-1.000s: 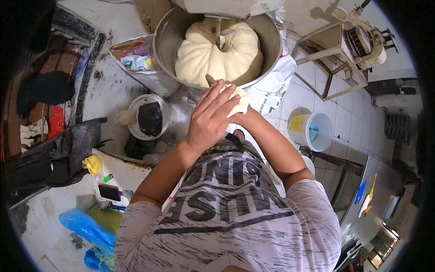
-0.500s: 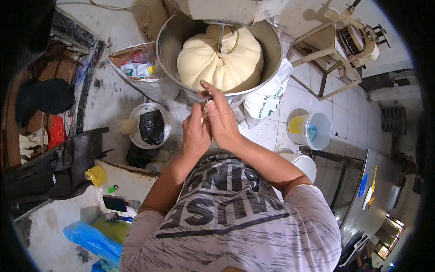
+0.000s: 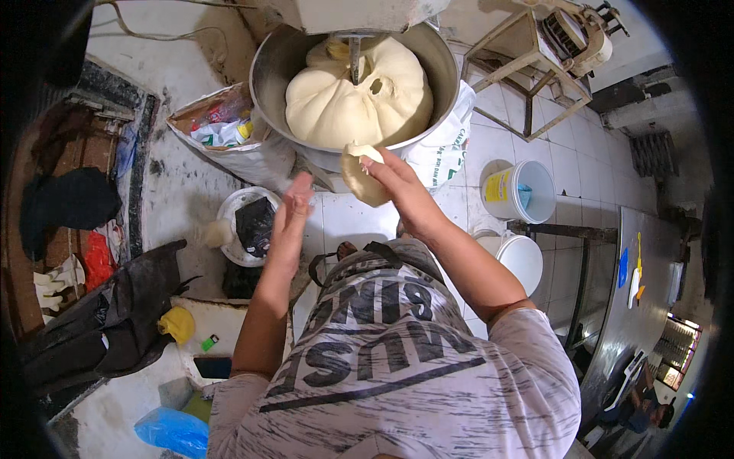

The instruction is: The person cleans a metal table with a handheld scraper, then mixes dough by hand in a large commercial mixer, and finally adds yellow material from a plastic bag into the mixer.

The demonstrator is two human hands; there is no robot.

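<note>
My right hand (image 3: 401,187) pinches a flat, pale oval piece of dough (image 3: 361,180) between thumb and fingers. It hangs just in front of the mixer bowl's near rim. My left hand (image 3: 292,218) is apart from it, over the floor beside a white bucket, with its fingers stretched out, a little blurred and holding nothing. Ahead of both hands, a large swollen mass of cream dough (image 3: 329,103) fills much of the steel mixer bowl (image 3: 267,80). A metal mixer shaft (image 3: 355,57) reaches down into this mass, and a hole shows in the dough's surface.
Left of the bowl stands an open sack (image 3: 222,157) with wrappers inside. A white bucket (image 3: 225,245) holds a black bag. On the right are a white pail (image 3: 527,191), a metal frame stand (image 3: 527,84) and a steel table (image 3: 634,306). Another person (image 3: 638,409) is at the lower right.
My hands were together before the bowl and have come apart, the left to the left. The oval dough piece now shows in my right hand. The dough in the bowl shows a larger hole.
</note>
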